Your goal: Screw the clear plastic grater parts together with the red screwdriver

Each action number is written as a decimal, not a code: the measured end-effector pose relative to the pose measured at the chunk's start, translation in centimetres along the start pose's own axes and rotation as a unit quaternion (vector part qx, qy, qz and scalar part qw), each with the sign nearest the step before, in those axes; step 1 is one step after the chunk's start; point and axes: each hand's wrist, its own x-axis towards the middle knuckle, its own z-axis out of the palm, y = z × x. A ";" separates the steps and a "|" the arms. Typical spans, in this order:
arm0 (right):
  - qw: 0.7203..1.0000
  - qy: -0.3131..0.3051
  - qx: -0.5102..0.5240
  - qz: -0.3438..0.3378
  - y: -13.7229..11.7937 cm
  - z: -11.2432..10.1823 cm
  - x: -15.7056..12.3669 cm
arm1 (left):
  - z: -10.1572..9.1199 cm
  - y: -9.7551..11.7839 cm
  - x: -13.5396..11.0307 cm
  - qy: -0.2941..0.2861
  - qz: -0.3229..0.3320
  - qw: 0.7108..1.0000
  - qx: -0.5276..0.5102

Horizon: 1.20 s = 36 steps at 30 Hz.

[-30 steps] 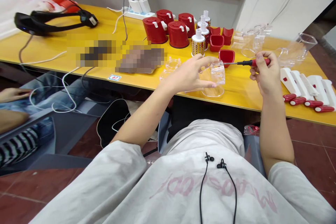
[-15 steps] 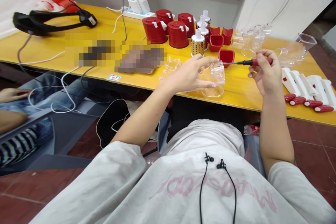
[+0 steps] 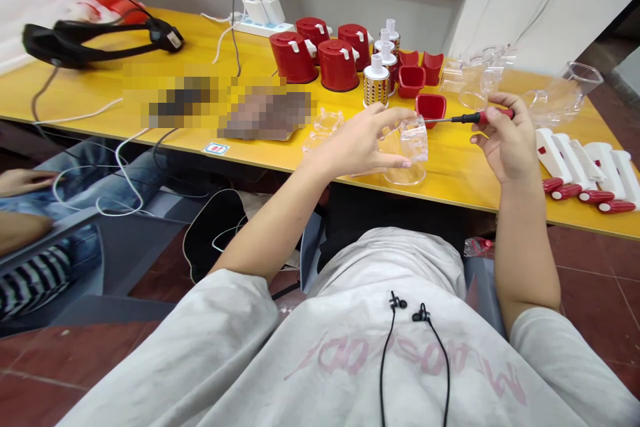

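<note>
One spread left hand [image 3: 360, 140] holding clear part [image 3: 416, 141] by table edge [image 3: 465, 199], right hand [image 3: 507, 140] pinching screwdriver [image 3: 470, 119], bare tabletop [image 3: 460, 160] between

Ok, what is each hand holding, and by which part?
The right hand holds a screwdriver by its red handle. The left hand holds a clear plastic piece by its left side; exact contact points are unclear.

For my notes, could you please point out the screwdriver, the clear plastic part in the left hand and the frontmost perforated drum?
Screwdriver [image 3: 468, 118]: head view, on the black collar.
Clear plastic part [image 3: 417, 140]: head view, on its right section.
Frontmost perforated drum [image 3: 376, 89]: head view, on its metal wall.
</note>
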 end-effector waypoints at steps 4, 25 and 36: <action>0.997 0.047 -0.051 -0.027 0.2 0.5 -0.1 | -0.1 0.1 0.0 -0.002 0.000 1.000 0.001; 0.998 0.007 0.063 -0.003 1.0 0.2 0.5 | -0.1 0.4 0.0 -0.009 0.005 1.000 -0.010; 0.994 0.035 0.098 0.018 0.9 0.9 0.5 | 0.0 0.0 0.1 -0.003 0.015 1.000 -0.012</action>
